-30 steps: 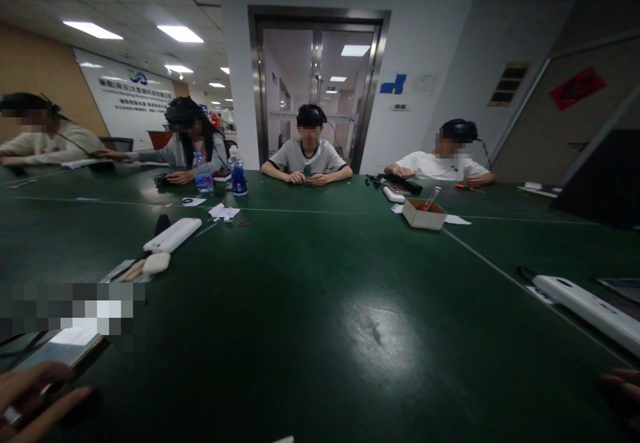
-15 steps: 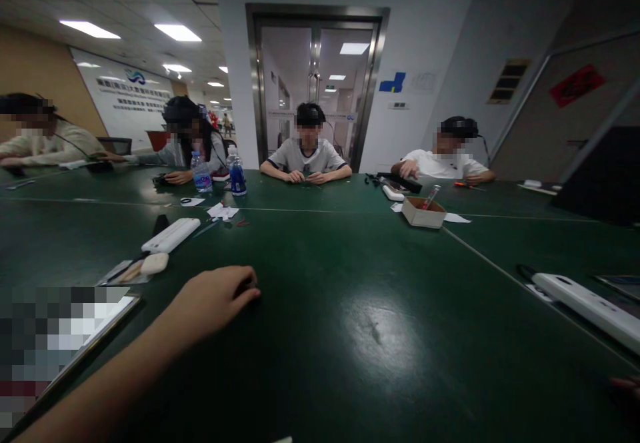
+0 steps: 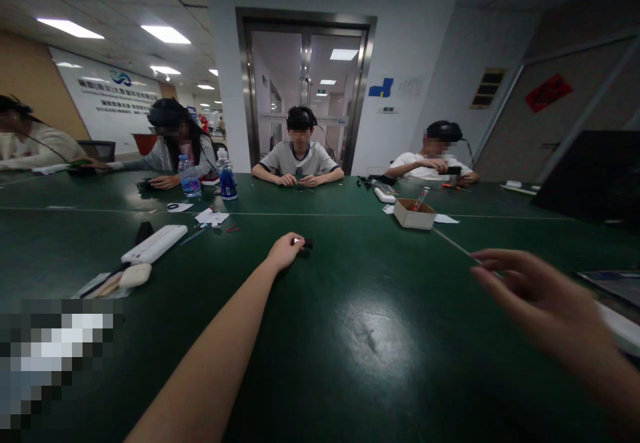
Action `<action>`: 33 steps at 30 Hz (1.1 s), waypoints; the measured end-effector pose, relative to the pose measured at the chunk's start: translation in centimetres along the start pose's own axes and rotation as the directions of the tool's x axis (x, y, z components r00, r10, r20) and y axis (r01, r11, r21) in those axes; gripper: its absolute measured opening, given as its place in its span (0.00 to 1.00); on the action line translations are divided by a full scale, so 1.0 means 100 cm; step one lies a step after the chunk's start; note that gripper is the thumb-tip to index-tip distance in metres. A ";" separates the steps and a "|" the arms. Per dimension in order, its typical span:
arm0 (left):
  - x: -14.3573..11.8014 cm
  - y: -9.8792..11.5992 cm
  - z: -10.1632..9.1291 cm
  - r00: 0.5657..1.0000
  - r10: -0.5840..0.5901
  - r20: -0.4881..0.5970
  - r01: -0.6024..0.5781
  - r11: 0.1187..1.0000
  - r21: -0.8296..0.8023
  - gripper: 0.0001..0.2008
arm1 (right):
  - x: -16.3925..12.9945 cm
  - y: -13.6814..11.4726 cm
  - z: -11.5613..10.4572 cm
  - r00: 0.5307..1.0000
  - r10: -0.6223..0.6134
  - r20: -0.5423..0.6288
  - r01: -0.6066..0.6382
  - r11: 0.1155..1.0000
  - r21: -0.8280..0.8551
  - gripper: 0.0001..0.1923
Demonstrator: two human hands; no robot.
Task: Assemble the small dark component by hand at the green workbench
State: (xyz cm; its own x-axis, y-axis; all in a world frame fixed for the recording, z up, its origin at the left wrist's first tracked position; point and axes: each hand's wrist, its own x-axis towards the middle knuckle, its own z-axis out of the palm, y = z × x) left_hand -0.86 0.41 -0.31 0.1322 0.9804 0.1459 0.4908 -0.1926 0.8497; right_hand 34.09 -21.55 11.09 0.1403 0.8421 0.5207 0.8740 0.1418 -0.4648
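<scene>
My left hand (image 3: 286, 252) reaches out over the middle of the green table (image 3: 380, 390). Its fingers are closed around a small dark object with a shiny metallic end (image 3: 308, 243), whose kind I cannot make out. The dark part sticks out to the right of the fingertips, just above or on the tabletop. On the right side, my right hand (image 3: 540, 306) hovers over the table, slightly blurred by motion. Its fingers are stretched forward, apart from the thumb, with nothing visible in them.
A small open box (image 3: 414, 218) holding a clear tube stands ahead to the right. At left lie a white power strip (image 3: 155, 244), a pale rounded item (image 3: 136, 275) and paper scraps (image 3: 212, 217). Two bottles (image 3: 227, 180) stand farther back. Several people sit around the table.
My left hand has moved forward and right, and the small dark object now shows in it. My right hand has come in from the right edge. The view has shifted slightly.
</scene>
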 end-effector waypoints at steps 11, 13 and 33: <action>0.000 -0.007 0.003 0.976 0.127 -0.175 -0.158 0.972 -0.177 0.11 | 0.108 -0.085 0.247 0.782 -0.027 0.623 -0.408 0.733 0.544 0.13; 0.000 -0.005 0.003 0.975 0.127 -0.182 -0.157 0.974 -0.162 0.11 | 0.113 -0.087 0.262 0.771 -0.077 0.632 -0.460 0.619 0.637 0.11; -0.004 0.010 -0.001 0.991 -0.015 -0.133 -0.030 0.943 -0.333 0.13 | 0.105 -0.082 0.278 0.873 -0.108 0.476 -0.366 0.501 0.784 0.15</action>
State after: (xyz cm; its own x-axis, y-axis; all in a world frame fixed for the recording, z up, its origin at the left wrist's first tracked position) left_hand -0.48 -0.19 0.53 0.0094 0.9799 0.1992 0.1719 -0.1978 0.9650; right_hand 15.49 0.60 0.41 -0.1938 0.9673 0.1638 0.0222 0.1712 -0.9850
